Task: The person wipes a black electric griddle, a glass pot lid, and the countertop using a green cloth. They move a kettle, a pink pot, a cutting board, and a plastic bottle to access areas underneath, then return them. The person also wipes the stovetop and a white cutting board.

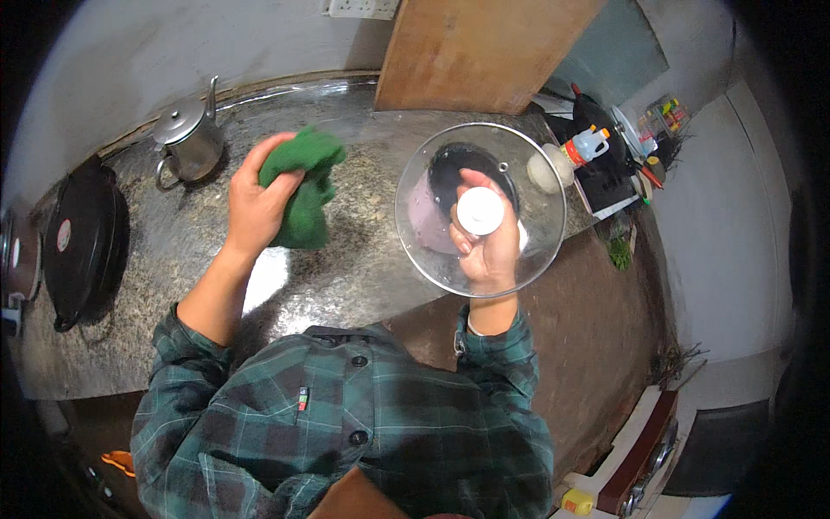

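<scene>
My left hand [256, 201] grips a bunched green cloth [301, 194] above the stone countertop [363, 194]. On the right, a round clear glass lid [415, 240] with a metal rim and a white knob [480, 211] is held up by my right hand [493, 253]. The palm and fingers show through the glass, beneath the knob. The cloth and the lid are apart. Behind the lid I see a dark round object [447, 172] and a pale pink surface [428, 217], too obscured to name.
A metal kettle [188, 139] stands at the back left, near a black lidded appliance [84, 240]. A wooden board [480, 52] leans against the wall. Right of the lid are a whitish round object [550, 168] and a bottle with an orange cap [589, 146]. The counter's front edge [415, 308] runs before me.
</scene>
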The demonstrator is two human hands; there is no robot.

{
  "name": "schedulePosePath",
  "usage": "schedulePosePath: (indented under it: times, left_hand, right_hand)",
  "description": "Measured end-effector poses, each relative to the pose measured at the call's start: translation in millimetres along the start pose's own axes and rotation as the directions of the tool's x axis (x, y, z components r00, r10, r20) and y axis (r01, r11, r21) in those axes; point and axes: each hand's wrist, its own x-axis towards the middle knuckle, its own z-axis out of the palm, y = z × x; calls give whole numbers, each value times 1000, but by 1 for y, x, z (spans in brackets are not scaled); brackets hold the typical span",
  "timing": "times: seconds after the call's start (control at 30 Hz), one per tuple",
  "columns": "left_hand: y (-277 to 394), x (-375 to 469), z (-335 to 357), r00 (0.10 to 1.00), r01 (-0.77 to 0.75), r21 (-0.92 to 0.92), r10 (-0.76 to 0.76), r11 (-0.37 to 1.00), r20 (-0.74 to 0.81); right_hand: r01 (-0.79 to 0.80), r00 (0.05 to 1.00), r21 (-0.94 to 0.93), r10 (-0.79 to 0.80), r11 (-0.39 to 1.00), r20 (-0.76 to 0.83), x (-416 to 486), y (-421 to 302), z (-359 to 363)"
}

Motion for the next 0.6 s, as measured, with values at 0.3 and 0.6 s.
schedulePosePath:
  times: [0.3,0.6]
  left_hand:
    - [91,14,89,482,-867,288,831,407,279]
    - [70,12,71,647,-763,419,592,493,481]
  right_hand:
    - [83,974,107,-103,991,200,-8,30,27]
    - [-63,998,136,62,989,8,-9,15,7]
